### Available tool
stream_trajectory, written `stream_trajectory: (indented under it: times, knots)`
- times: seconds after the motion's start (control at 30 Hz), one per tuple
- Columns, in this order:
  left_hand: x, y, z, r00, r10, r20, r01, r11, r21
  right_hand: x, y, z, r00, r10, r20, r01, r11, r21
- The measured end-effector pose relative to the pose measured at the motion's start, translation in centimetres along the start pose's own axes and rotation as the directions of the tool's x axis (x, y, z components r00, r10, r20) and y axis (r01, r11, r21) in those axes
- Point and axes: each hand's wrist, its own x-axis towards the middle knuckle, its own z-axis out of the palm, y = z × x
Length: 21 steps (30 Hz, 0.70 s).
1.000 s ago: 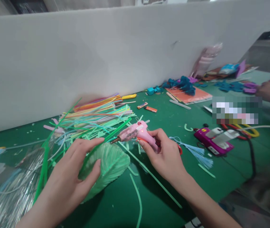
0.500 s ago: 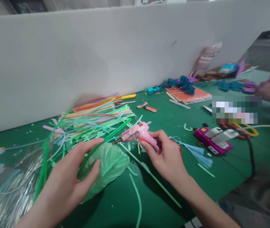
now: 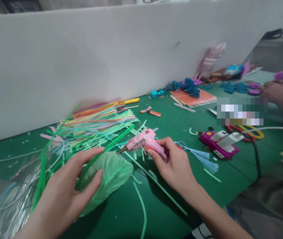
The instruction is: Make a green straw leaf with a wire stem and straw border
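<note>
Between the thumb and fingers of my left hand (image 3: 74, 186) is a light green artificial leaf (image 3: 113, 172) with ribbed veins and a toothed edge. My right hand (image 3: 175, 162) is wrapped round the handle of a pink hot glue gun (image 3: 141, 141). Its metal nozzle points left and sits at the leaf's upper edge; whether it touches cannot be told. Behind the leaf, a bright green strip (image 3: 121, 137) slants up to the right. A thin pale green stick (image 3: 161, 189) lies on the table below the glue gun.
Bundles of coloured pipe cleaners (image 3: 99, 116) lie by the white partition (image 3: 81, 59). A purple power strip (image 3: 217, 146) with white plugs, a light blue tassel (image 3: 203, 157) and red-and-yellow scissor handles (image 3: 243, 130) are at right. A co-worker's hands (image 3: 278, 89) hold something purple. Clear plastic wrap (image 3: 9, 205) lies left.
The whole view has shifted slightly, moving things a little to the left. Both hands keep their hold, and the nozzle stays by the leaf's upper edge.
</note>
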Motion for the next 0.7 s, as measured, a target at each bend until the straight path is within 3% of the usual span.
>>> stream_trajectory:
  times: [0.7]
  knots:
    - [0.17,0.2,-0.26,1.0,0.007,-0.024,-0.006,1.0,0.022,-0.4,0.82,-0.2,1.0,0.018,0.013,-0.018,0.999,-0.028]
